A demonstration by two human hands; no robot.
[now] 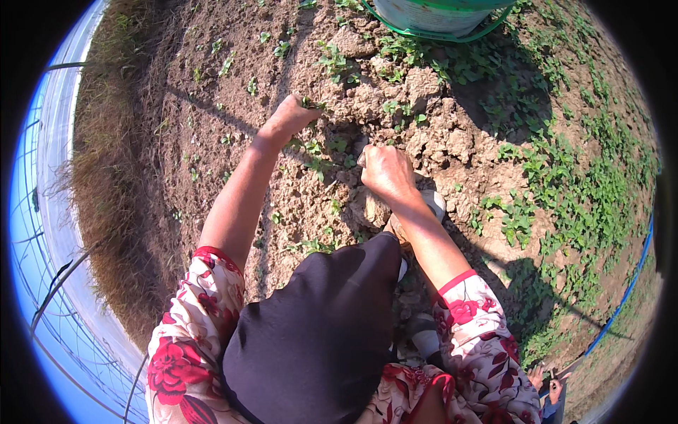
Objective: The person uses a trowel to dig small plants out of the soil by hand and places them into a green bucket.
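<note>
My left hand [293, 115] is low over the soil, its fingers pinched on a small green plant [307, 102] whose leaves show at the fingertips. To its right, my right hand [388, 172] makes a fist around a hand tool [362, 158]. Only a bit of that tool shows beside the thumb; the rest is hidden by the hand and shadow. Between both hands, leafy seedlings [316, 159] grow in broken, cloddy soil [365, 103]. Part of a shoe [435, 204] appears just below my right wrist.
A pale bucket [439, 16] with a green handle stands ahead. Dense low greenery [572, 212] spreads at right, with a blue hose [619, 307] beyond. Dry grass [106, 185] borders plastic sheeting [58, 159] at left. Another person's hands [553, 389] appear at lower right.
</note>
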